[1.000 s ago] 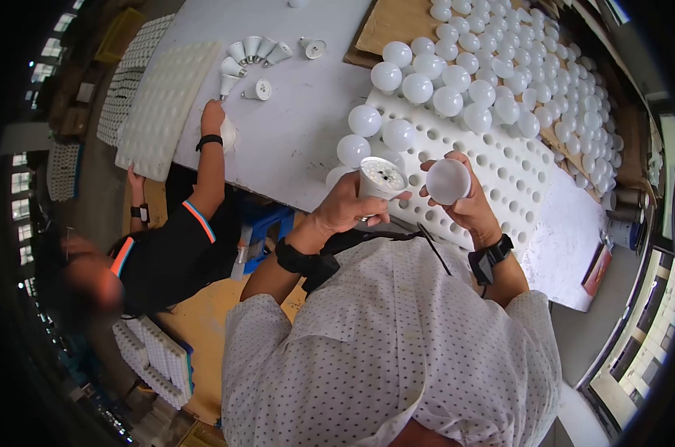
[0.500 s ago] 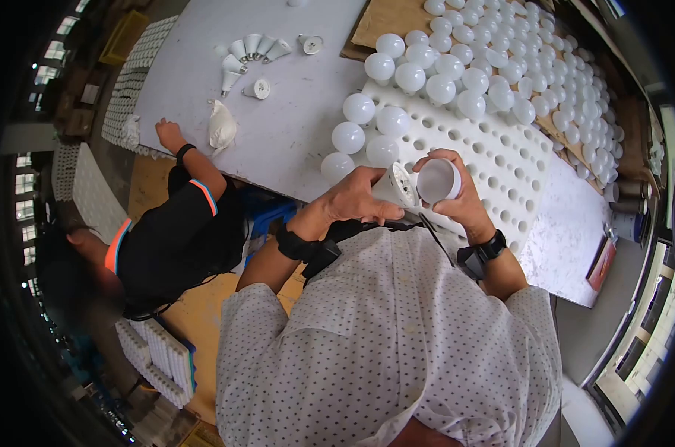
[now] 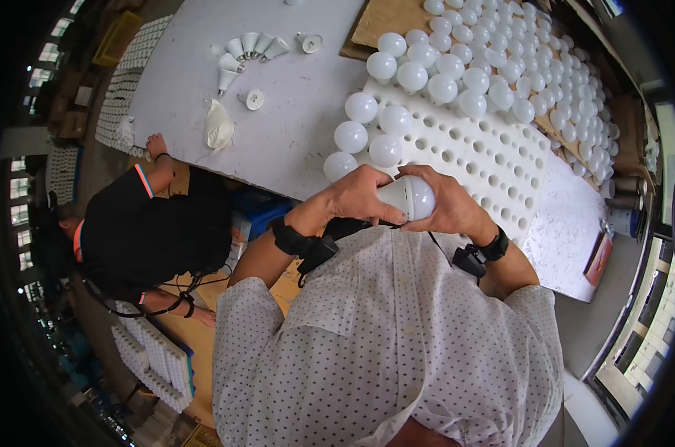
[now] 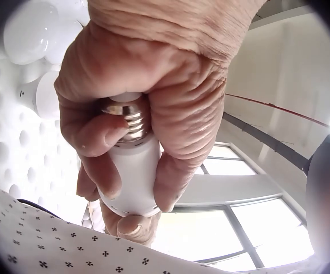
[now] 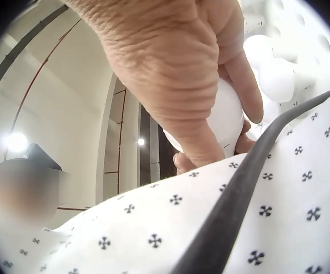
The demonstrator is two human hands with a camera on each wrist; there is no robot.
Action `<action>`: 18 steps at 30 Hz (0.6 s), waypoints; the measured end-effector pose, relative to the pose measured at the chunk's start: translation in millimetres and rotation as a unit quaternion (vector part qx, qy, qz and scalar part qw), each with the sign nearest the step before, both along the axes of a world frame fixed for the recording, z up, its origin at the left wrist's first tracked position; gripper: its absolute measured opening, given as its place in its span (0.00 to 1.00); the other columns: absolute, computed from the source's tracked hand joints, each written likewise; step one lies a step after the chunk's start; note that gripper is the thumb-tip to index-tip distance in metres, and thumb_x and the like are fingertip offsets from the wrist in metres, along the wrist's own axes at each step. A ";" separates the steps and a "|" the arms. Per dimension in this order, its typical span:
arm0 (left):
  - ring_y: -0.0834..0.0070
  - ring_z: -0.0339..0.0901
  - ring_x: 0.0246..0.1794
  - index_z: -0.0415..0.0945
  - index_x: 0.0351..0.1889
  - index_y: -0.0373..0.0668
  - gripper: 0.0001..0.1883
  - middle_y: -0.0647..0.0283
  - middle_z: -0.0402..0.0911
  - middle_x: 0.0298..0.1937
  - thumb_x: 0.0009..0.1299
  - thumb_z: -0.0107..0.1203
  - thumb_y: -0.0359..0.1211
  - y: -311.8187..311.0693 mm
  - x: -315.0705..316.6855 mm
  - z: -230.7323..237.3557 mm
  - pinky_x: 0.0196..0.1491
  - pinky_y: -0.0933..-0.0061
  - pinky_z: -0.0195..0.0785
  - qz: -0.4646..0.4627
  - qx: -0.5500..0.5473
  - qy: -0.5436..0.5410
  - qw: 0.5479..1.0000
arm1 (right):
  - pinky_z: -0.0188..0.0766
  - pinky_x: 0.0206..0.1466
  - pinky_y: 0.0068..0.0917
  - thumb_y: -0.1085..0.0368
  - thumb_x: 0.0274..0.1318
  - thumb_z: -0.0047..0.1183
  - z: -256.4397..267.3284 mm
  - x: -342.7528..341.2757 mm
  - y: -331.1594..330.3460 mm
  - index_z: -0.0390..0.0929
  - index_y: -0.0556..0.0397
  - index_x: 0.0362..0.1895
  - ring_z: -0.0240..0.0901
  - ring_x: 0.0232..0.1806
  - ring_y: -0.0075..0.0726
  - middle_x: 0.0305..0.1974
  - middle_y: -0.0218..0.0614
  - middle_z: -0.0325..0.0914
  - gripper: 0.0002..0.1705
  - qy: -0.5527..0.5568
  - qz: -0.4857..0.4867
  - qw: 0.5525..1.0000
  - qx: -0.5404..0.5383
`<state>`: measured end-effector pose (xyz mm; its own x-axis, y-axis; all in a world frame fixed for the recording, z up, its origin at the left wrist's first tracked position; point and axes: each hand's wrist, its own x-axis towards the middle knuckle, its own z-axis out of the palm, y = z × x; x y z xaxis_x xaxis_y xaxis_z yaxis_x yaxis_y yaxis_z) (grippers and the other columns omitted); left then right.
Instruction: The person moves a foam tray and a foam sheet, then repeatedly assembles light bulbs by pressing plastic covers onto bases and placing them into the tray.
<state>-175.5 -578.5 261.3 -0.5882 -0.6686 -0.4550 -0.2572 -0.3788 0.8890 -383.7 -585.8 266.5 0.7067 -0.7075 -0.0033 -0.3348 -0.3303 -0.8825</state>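
Close to my chest, both hands hold one light bulb, its dome against its base. My left hand (image 3: 355,195) grips the white bulb base (image 4: 135,177), with fingers and thumb curled round it. The metal screw cap (image 4: 135,121) points back into that palm in the left wrist view. From the other side my right hand (image 3: 457,207) holds the round white dome (image 3: 422,195) between thumb and fingers. In the right wrist view the dome (image 5: 226,117) is partly hidden behind the thumb and palm.
A white foam tray (image 3: 494,160) with rows of holes lies just beyond the hands, many white bulbs (image 3: 451,65) along its far side. Several bulb bases (image 3: 252,46) and a white bag (image 3: 219,125) lie on the table at left. Another person (image 3: 155,231) bends at the left.
The separate dome and base have come together between my hands, and the base has turned on its side. The other person has let go of a foam tray and bent lower.
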 end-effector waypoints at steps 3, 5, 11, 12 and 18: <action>0.82 0.73 0.18 0.76 0.35 0.31 0.22 0.61 0.78 0.26 0.45 0.68 0.35 0.1 3.0 -3.8 0.19 0.85 0.66 -0.005 -0.020 0.022 1.000 | 0.68 0.48 0.35 0.62 0.28 0.69 -2.6 5.7 0.9 0.63 0.53 0.54 0.70 0.47 0.47 0.45 0.44 0.69 0.43 0.012 0.004 1.000 0.007; 0.81 0.74 0.19 0.76 0.34 0.30 0.23 0.59 0.79 0.28 0.45 0.69 0.36 -0.9 5.3 -3.4 0.20 0.83 0.66 -0.032 -0.033 -0.001 0.999 | 0.68 0.47 0.35 0.64 0.27 0.69 -2.2 12.7 3.3 0.63 0.53 0.53 0.70 0.47 0.47 0.45 0.43 0.69 0.42 0.009 0.004 1.000 0.010; 0.79 0.74 0.17 0.77 0.29 0.29 0.21 0.59 0.78 0.21 0.44 0.67 0.37 -1.1 4.1 -14.7 0.20 0.81 0.67 -0.036 -0.174 0.066 0.982 | 0.66 0.46 0.33 0.71 0.24 0.65 -9.1 21.4 15.4 0.68 0.52 0.44 0.67 0.42 0.42 0.40 0.39 0.69 0.33 -0.148 -0.039 0.981 -0.118; 0.79 0.74 0.17 0.77 0.29 0.29 0.21 0.59 0.78 0.21 0.44 0.67 0.37 -3.8 2.6 -9.7 0.20 0.81 0.67 -0.035 -0.170 0.068 0.982 | 0.66 0.46 0.33 0.72 0.23 0.64 -7.8 20.6 14.0 0.68 0.52 0.42 0.67 0.42 0.41 0.40 0.38 0.68 0.32 -0.152 -0.044 0.980 -0.119; 0.80 0.74 0.19 0.76 0.32 0.31 0.22 0.61 0.78 0.22 0.49 0.68 0.40 -17.9 1.8 0.6 0.23 0.82 0.67 -0.042 -0.029 0.032 0.998 | 0.66 0.46 0.30 0.72 0.24 0.62 -13.3 15.3 -6.7 0.66 0.52 0.41 0.67 0.42 0.36 0.41 0.38 0.67 0.31 -0.137 -0.034 0.988 -0.059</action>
